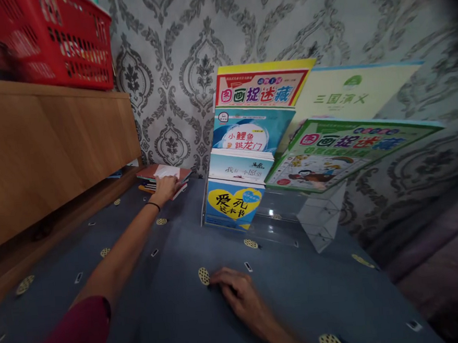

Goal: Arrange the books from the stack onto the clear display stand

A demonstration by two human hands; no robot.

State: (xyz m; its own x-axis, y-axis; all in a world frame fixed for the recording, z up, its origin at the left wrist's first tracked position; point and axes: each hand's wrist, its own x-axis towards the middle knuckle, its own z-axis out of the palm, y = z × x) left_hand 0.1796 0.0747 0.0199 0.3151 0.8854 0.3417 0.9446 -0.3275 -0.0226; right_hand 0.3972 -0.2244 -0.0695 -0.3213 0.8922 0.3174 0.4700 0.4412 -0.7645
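My left hand point(167, 187) reaches to the back left, onto a low stack of books. Its fingers are curled at the near edge of the top book point(146, 172), which has a reddish cover with a white patch. Under it, the edges of other books point(147, 187) show. My right hand point(237, 291) rests on the dark blue patterned cloth, fingers bent and drawn together, with nothing seen in it. Beyond it stands a clear book rack point(324, 217). Several books are tiered in its left column, a blue book with a yellow heart point(233, 205) lowest. To the right are a green picture book point(325, 154) and a pale book point(359, 92).
A wooden cabinet point(55, 147) runs along the left side, with a red plastic basket point(74, 41) on top. Behind the rack rises a wall with grey damask wallpaper point(164, 92). The dark blue cloth point(152, 302) spreads beneath the books and rack.
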